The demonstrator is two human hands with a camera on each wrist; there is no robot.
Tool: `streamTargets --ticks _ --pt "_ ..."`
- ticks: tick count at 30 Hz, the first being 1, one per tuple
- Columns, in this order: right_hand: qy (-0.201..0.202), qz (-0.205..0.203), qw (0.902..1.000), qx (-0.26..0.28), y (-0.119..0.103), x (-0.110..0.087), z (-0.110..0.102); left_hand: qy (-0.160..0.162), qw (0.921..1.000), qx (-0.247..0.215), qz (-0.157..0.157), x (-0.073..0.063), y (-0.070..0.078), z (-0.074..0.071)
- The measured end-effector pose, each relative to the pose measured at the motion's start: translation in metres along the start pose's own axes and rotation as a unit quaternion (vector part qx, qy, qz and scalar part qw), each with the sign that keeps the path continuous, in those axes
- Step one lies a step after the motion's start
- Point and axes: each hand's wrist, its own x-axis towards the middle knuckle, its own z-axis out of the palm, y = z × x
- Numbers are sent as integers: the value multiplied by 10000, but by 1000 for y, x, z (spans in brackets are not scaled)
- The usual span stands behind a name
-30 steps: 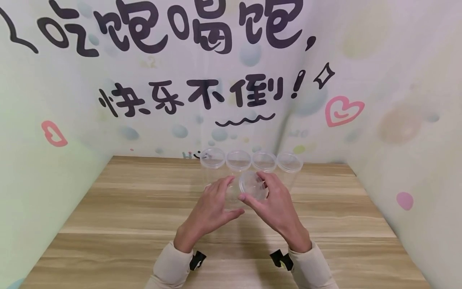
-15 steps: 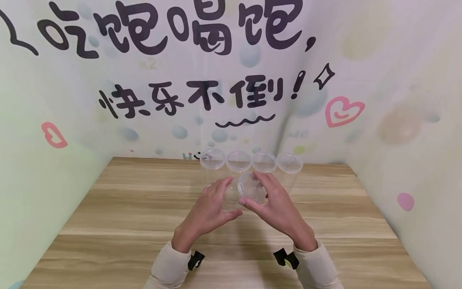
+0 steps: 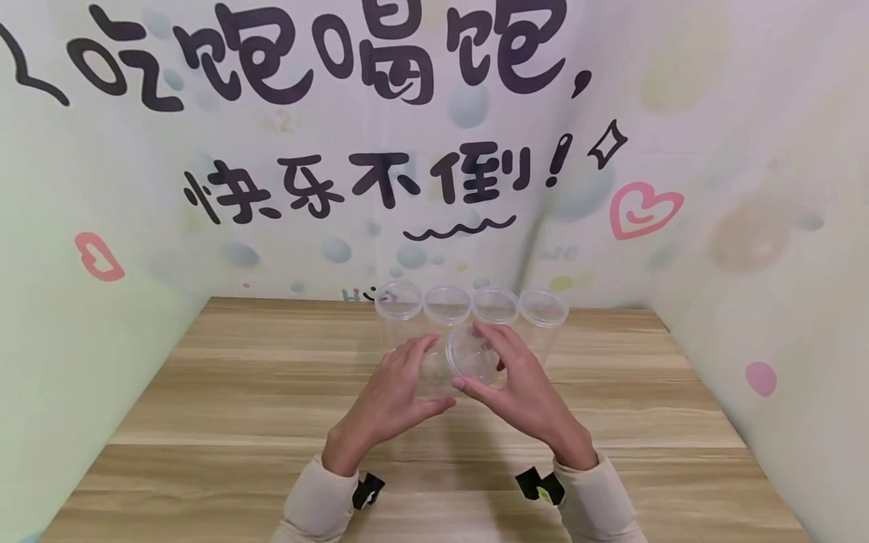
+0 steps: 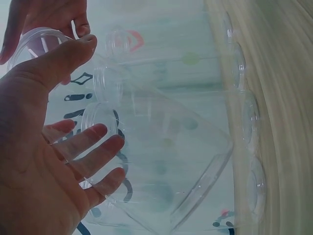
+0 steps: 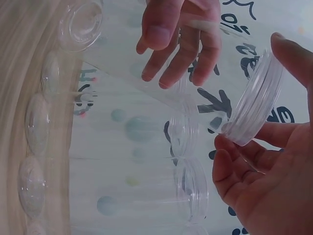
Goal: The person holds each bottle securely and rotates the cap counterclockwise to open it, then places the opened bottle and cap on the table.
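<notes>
A clear plastic jar (image 3: 434, 368), tilted toward the right hand, is held above the table. My left hand (image 3: 390, 388) grips its body, with the thumb on the near side and the fingers on the far side. At the jar's top end my right hand (image 3: 526, 385) holds a clear round lid (image 3: 470, 354) by its edge, between thumb and fingers. The lid's ridged rim (image 5: 257, 98) shows in the right wrist view. The jar's base (image 4: 203, 188) points down in the left wrist view. Whether the lid sits fully on the mouth, I cannot tell.
Several clear lidded jars (image 3: 399, 302) stand upright in a row at the back of the wooden table (image 3: 271, 377), just beyond the hands. Behind them hangs a printed white backdrop (image 3: 305, 249), which also encloses both sides.
The right hand has turned slightly about the lid, its fingertips shifting a little left and its wrist a little right. The left hand keeps its hold on the jar, almost still.
</notes>
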Motion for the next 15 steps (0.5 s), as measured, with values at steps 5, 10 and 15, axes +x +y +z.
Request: streamTargets --ticks 5,10,15 --pt "-47 18 9998 169 4 -1 1 -85 9999 -115 -80 -1 0 2" --pt "10 -140 9996 263 3 -1 0 -52 9999 -106 -8 0 -2 3" --pt "-2 -170 9994 300 4 1 -2 39 9999 -135 99 2 -2 3"
